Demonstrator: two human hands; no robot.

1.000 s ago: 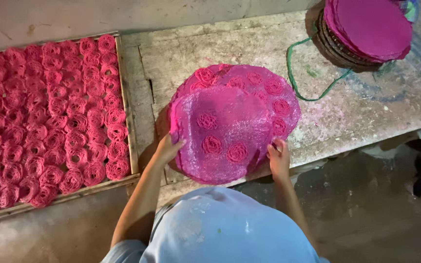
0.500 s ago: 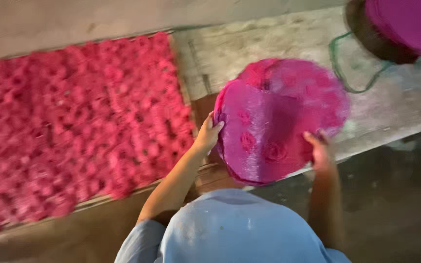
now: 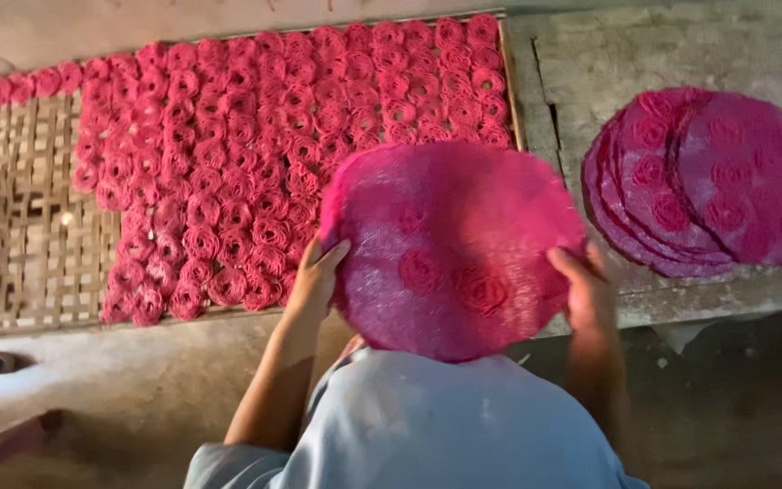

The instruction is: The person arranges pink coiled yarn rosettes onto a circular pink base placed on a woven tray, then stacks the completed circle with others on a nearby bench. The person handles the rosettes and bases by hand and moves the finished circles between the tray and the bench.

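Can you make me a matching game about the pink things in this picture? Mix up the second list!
Things:
1. round pink mat
2. red coils
3. stack of pink mats
4. lattice tray

Places or states:
A. lying on the stone bench at the right
B. partly bare at its left end
C. held at both edges by the left hand and the right hand
D. laid in rows on the tray

Pairs: 1-C, 2-D, 3-A, 4-B
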